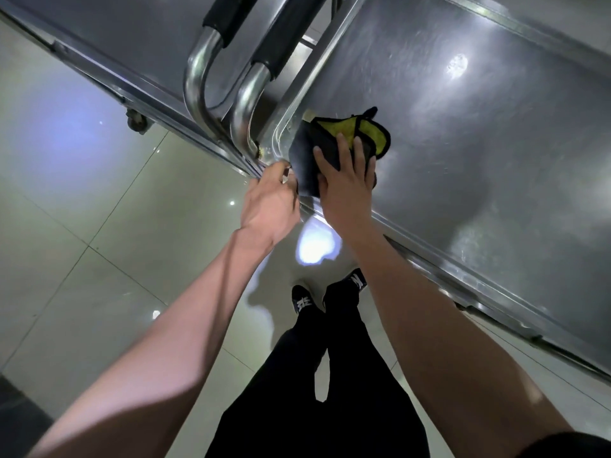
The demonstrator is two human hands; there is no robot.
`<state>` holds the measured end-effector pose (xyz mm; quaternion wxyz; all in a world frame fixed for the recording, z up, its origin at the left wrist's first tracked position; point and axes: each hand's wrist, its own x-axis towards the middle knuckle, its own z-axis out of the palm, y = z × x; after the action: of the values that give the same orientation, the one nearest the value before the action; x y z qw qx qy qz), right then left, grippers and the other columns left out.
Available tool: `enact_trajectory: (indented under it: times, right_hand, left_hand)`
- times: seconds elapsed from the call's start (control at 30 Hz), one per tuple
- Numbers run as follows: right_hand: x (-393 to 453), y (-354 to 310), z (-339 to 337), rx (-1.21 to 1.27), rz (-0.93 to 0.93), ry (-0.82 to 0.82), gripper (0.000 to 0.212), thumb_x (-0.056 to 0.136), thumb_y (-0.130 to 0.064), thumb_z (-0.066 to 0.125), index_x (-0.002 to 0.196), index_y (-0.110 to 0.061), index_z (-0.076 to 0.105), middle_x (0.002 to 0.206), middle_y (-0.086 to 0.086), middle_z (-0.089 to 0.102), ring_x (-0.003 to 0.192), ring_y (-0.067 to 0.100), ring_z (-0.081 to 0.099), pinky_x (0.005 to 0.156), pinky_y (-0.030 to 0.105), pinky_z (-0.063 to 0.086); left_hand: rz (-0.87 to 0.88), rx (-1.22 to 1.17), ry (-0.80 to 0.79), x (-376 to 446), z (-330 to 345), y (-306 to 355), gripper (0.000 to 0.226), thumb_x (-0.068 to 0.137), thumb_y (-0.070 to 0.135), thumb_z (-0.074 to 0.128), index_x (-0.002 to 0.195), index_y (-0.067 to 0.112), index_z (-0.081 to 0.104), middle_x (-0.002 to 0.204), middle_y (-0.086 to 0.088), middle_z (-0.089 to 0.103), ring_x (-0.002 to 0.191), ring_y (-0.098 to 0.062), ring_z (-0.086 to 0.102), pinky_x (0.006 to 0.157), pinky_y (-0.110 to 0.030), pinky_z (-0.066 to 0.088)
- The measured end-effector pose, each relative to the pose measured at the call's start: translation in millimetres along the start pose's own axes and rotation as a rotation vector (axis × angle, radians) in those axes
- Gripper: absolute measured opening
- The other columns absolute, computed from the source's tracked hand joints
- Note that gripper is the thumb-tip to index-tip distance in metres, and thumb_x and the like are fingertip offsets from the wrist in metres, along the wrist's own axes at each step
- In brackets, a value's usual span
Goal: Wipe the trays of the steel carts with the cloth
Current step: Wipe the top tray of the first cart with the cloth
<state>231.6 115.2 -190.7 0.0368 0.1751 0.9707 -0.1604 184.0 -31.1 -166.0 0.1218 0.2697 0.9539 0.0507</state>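
My right hand (344, 183) lies flat on the cloth (334, 150), fingers spread and straight, pressing it into the near corner of the steel tray (463, 133). The cloth is dark with a yellow face folded up at the far side. My left hand (269, 196) sits at the tray's rim (429, 259); its fingers look curled at the corner edge, though I cannot tell whether they pinch the cloth or the steel. To do this well, I judge I should keep the palm weight even, work the corner curve first where grime gathers by the handle bars (244, 94), then draw long overlapping strokes outward. Steadying the cart with the left should stop it rolling.
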Motion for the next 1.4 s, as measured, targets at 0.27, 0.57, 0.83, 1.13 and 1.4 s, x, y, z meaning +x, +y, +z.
enact_trajectory:
  times: [0.27, 0.57, 0.83, 1.13, 1.4]
  right_hand:
    - [-37, 42, -5, 0.021, 0.179, 0.099, 0.049, 0.102, -0.029, 0.039, 0.150, -0.035, 0.041, 0.165, 0.005, 0.022, 0.153, 0.033, 0.013, 0.122, 0.055, 0.011]
    - [-101, 150, -31, 0.064, 0.456, 0.215, 0.049, 0.102, -0.025, 0.044, 0.150, -0.035, 0.042, 0.165, 0.002, 0.022, 0.153, 0.030, 0.013, 0.123, 0.051, 0.009]
    - [-142, 236, -51, 0.095, 0.670, 0.254, 0.056, 0.100, -0.017, 0.049, 0.152, -0.034, 0.038, 0.166, 0.004, 0.015, 0.153, 0.032, 0.006, 0.121, 0.058, 0.012]
    - [-81, 177, -37, 0.067, 0.537, 0.245, 0.060, 0.092, -0.018, 0.055, 0.148, -0.034, 0.044, 0.164, 0.008, 0.024, 0.151, 0.037, 0.014, 0.120, 0.061, 0.012]
    - [-23, 157, -43, 0.076, 0.347, 0.102, 0.063, 0.092, -0.021, 0.055, 0.150, -0.039, 0.039, 0.166, 0.005, 0.017, 0.153, 0.034, 0.006, 0.121, 0.058, 0.007]
  left_hand:
    - [0.192, 0.013, -0.027, 2, -13, 32, 0.035, 0.089, 0.020, 0.055, 0.123, 0.018, 0.063, 0.136, -0.003, 0.049, 0.129, -0.028, 0.039, 0.096, -0.039, 0.032]
    - [0.412, -0.012, -0.058, 38, -1, 140, 0.020, 0.093, 0.026, 0.051, 0.105, 0.019, 0.064, 0.136, -0.005, 0.053, 0.126, -0.029, 0.044, 0.089, -0.041, 0.034]
    - [0.503, 0.146, -0.170, 64, 5, 200, 0.027, 0.089, 0.036, 0.055, 0.111, 0.020, 0.060, 0.132, -0.003, 0.050, 0.128, -0.029, 0.038, 0.095, -0.047, 0.037]
    - [0.510, 0.227, -0.258, 76, -2, 186, 0.042, 0.096, 0.037, 0.048, 0.137, 0.030, 0.054, 0.151, 0.003, 0.042, 0.140, -0.026, 0.032, 0.101, -0.046, 0.032]
    - [0.604, 0.121, -0.197, 91, -12, 155, 0.022, 0.094, 0.028, 0.049, 0.102, 0.021, 0.067, 0.114, 0.006, 0.055, 0.108, -0.018, 0.053, 0.087, -0.039, 0.037]
